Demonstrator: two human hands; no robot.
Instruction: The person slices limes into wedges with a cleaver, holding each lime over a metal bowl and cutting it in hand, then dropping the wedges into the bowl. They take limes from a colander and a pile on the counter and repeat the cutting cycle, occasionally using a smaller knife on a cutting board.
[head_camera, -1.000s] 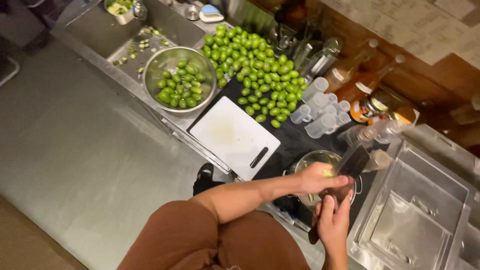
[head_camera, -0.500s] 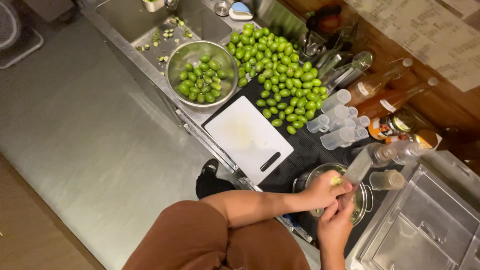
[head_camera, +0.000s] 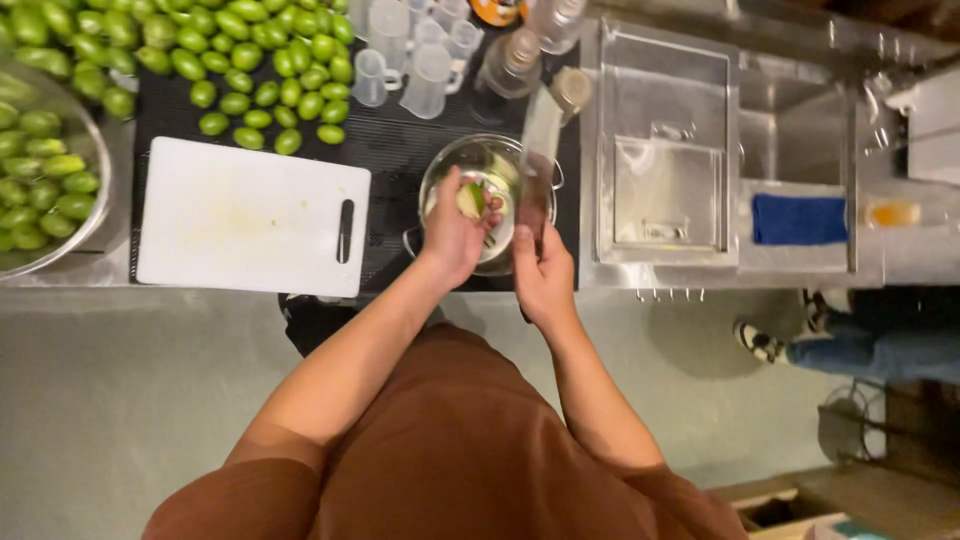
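Observation:
My left hand is closed around a cut piece of green lime and holds it over a glass bowl on the black mat. Right beside it, my right hand grips the handle of a large knife, whose blade points away from me past the bowl's right rim. A white cutting board lies just left of the bowl. Beyond the board, many whole green limes are heaped on the mat.
A metal bowl of limes stands at the far left. Clear plastic measuring cups and bottles stand behind the glass bowl. To the right are a steel well, a blue cloth and another person's feet.
The view has swung so the counter now runs across the top. Both hands stay at the glass bowl, the left still over it and the right still on the knife.

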